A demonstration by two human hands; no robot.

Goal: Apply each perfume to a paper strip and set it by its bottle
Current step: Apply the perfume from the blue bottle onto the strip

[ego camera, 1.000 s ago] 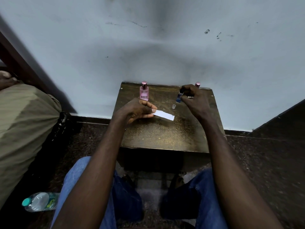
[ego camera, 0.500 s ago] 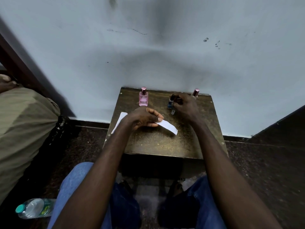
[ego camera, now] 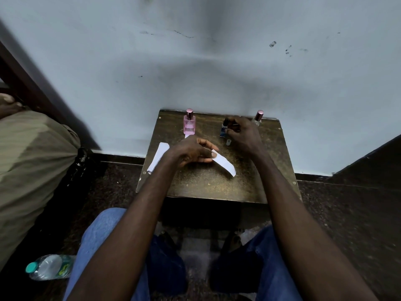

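While left hand (ego camera: 191, 152) pinches strip (ego camera: 225, 165), blue bottle (ego camera: 223, 131) gripped

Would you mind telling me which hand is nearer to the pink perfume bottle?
Left. The left hand is just in front of the pink bottle, holding a paper strip; the right hand is farther to its right, at the blue bottle.

Arms outstretched, left grip (ego camera: 193, 152) pinched (thumb extended), right grip (ego camera: 244, 132) curled.

The perfume bottle (ego camera: 189, 126) is pink (cap (ego camera: 189, 112) rose-metallic), the second bottle (ego camera: 222, 132) dark blue, the paper strip (ego camera: 225, 165) white, the table (ego camera: 217, 185) speckled brown, the wall (ego camera: 195, 72) pale blue.
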